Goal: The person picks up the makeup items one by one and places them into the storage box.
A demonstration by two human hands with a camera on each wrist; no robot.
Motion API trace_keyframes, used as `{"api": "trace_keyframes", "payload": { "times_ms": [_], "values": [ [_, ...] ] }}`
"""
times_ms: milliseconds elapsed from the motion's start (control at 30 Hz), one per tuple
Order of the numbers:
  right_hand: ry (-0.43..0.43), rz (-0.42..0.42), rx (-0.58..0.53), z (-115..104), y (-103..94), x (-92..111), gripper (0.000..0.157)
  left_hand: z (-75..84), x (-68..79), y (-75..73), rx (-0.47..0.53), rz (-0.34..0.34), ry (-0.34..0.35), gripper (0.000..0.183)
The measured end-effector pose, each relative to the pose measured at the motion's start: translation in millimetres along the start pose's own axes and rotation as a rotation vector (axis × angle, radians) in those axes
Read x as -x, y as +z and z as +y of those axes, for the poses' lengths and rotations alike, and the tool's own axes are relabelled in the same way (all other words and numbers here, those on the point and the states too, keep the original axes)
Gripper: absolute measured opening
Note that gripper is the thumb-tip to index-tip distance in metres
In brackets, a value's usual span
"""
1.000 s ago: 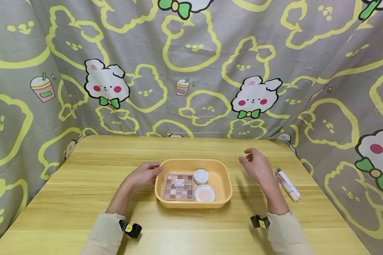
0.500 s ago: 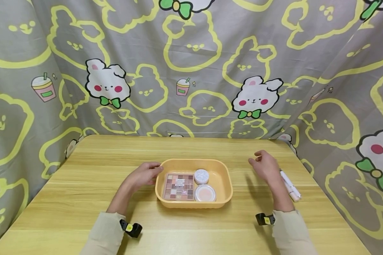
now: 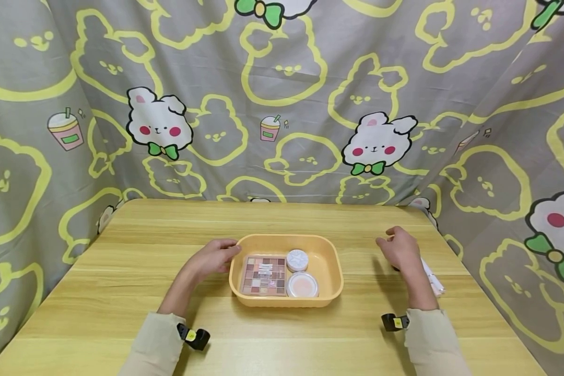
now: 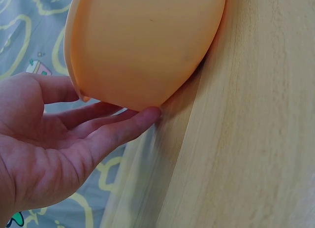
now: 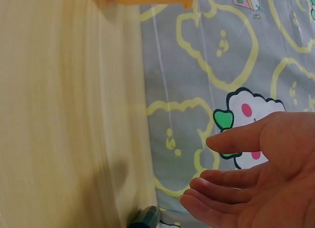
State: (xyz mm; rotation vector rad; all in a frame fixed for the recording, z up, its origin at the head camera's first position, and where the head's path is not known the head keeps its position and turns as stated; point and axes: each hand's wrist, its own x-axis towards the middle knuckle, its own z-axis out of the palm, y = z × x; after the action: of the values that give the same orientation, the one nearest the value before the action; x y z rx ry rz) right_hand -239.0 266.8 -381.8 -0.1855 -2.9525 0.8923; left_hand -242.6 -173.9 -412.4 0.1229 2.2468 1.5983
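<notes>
On the table stands a yellow-orange plastic tray (image 3: 331, 292). My left hand (image 3: 211, 258) holds its left end, with one finger at the rim and the thumb against the outer wall (image 4: 147, 55). In the tray lie an eyeshadow palette (image 3: 263, 277), a small round white case with a star (image 3: 297, 260) and a round powder compact (image 3: 303, 285). My right hand (image 3: 401, 250) hovers to the right of the tray, fingers loosely bent around nothing. Partly hidden beneath its forearm lie slim white cosmetic tubes (image 3: 436, 284). A dark rounded tip (image 5: 145, 218) shows below the hand; its kind is unclear.
The light wooden table (image 3: 282, 339) runs back to a grey curtain (image 3: 305, 94) with yellow bear outlines and white rabbits. Curtain also hangs along both sides. A small black camera (image 3: 395, 322) is strapped on each wrist.
My right hand has moved to the right and slightly nearer, covering more of the white tubes. The left hand and the tray have stayed in place.
</notes>
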Motion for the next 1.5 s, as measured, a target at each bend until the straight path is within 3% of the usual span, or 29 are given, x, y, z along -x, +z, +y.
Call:
{"api": "trace_keyframes", "payload": {
  "times_ms": [433, 833, 1500],
  "values": [
    [0.042, -0.020, 0.047, 16.1, 0.3, -5.4, 0.054, 0.3, 0.6, 0.7, -0.008, 0.002, -0.001, 0.047],
    [0.049, 0.035, 0.070, 27.2, 8.3, -9.7, 0.051, -4.0, -2.0, 0.8, 0.002, 0.014, -0.007, 0.042],
    [0.088, -0.009, 0.091, 31.2, 7.9, -8.2, 0.054, -0.1, 0.6, 0.3, -0.002, -0.002, 0.007, 0.044]
  ]
}}
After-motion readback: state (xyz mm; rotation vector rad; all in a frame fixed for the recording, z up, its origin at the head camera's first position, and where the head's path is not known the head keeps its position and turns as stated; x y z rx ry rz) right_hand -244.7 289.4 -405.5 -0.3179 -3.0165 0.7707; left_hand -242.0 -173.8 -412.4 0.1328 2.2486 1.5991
